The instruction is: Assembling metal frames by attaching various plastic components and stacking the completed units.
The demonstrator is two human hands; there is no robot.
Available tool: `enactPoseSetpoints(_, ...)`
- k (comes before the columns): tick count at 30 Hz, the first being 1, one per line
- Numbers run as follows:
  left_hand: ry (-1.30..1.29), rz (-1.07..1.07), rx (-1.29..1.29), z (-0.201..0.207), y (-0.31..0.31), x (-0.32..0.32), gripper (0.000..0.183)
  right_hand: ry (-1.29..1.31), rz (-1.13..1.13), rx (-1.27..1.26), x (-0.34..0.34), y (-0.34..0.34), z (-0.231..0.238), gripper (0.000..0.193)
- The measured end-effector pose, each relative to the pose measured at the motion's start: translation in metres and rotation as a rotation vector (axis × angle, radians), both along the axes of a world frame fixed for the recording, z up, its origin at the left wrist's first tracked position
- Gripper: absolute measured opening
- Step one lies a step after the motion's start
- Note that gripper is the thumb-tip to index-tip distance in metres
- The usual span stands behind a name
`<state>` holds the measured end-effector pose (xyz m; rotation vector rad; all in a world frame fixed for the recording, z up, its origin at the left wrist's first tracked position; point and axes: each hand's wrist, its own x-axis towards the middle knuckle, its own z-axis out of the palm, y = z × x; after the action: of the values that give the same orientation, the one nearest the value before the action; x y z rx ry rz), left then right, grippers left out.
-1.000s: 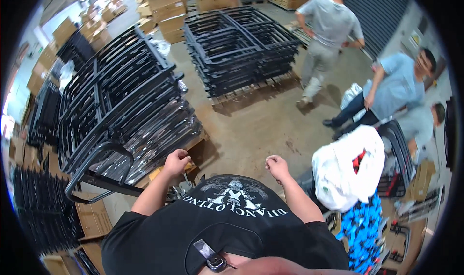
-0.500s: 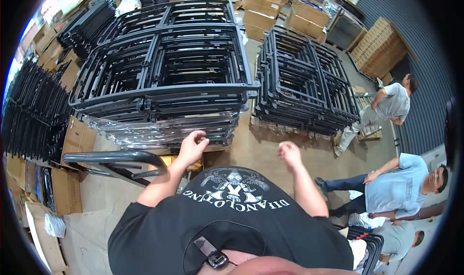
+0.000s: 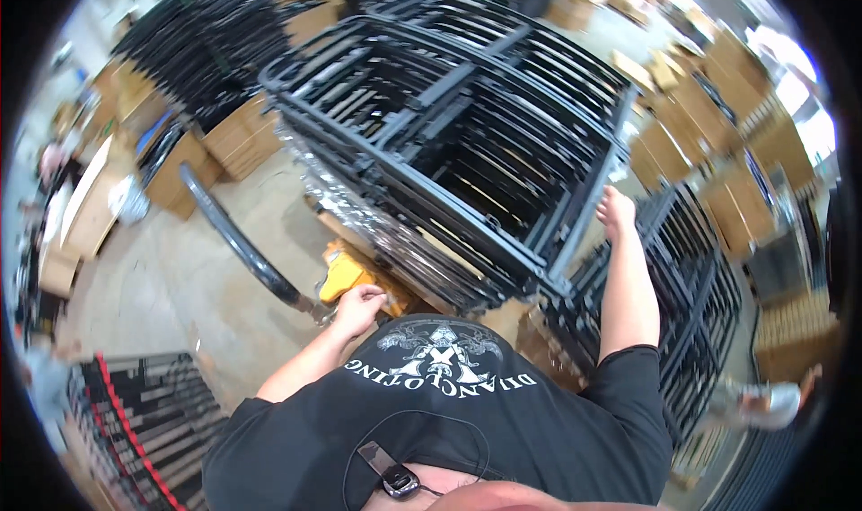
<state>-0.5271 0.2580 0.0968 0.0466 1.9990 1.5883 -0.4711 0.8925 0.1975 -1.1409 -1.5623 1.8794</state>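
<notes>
A tall stack of black metal frames (image 3: 467,75) stands in front of me, its lower layers bound in clear plastic film (image 3: 337,192). My right hand (image 3: 616,211) is stretched out at the stack's right edge, fingers curled in. Whether it touches the bar there I cannot tell. My left hand (image 3: 358,309) is low in front of my body, fingers loosely bent and a little apart, nothing visible in them. Just beyond it is the yellow body of a pallet jack (image 3: 344,273). The jack's black tubular handle (image 3: 241,234) leans out to the left.
A second stack of black frames (image 3: 691,286) stands close on the right. Cardboard boxes (image 3: 678,125) are piled at the far right, more cartons (image 3: 241,134) at the far left. A rack with a red strip (image 3: 126,421) is at lower left. A blurred person (image 3: 763,405) is at right.
My view has turned, so the stacks appear rotated and shifted right. My right arm has reached outward to the near stack's edge. My left hand is lower, beside the yellow jack.
</notes>
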Motion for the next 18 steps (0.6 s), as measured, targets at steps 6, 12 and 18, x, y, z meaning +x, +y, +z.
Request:
enactPoseSetpoints(6,-0.035,0.011,0.089,0.037,0.083,-0.001,0.026,-0.144,-0.081,0.101,-0.105,0.061,-0.018,0.014)
enactPoseSetpoints(12,-0.159,0.09,0.276,0.085,0.15,-0.047,0.032,-0.014,0.1,-0.165,-0.102,0.063,0.02,0.022)
enactPoseSetpoints(18,-0.253,0.468,0.694,0.16,0.191,-0.082,0.053,0.53,0.302,-0.775,-0.079,0.015,0.124,0.043)
